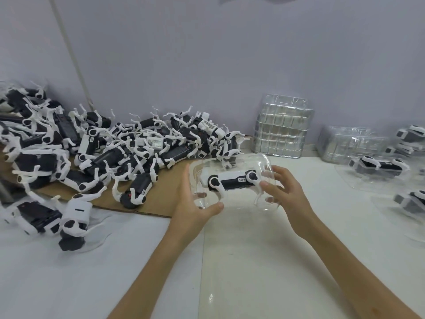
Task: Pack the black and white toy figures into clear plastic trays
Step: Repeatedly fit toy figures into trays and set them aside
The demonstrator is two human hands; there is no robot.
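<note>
A clear plastic tray [234, 163] is held above the table between both hands. Inside it lies a black and white toy figure [232, 179], on its side with its legs pointing down. My left hand [195, 199] grips the tray's left end, thumb along the bottom edge. My right hand [284, 187] holds the right end, fingers curled round the tray wall. A big heap of loose toy figures [110, 146] covers the left of the table.
The heap rests partly on a cardboard sheet [161, 199]. Two stacks of empty clear trays [284, 132] [349, 142] stand against the wall at the back right. Several packed trays with figures [379, 168] lie at the far right. One loose figure [71, 217] lies near the left front.
</note>
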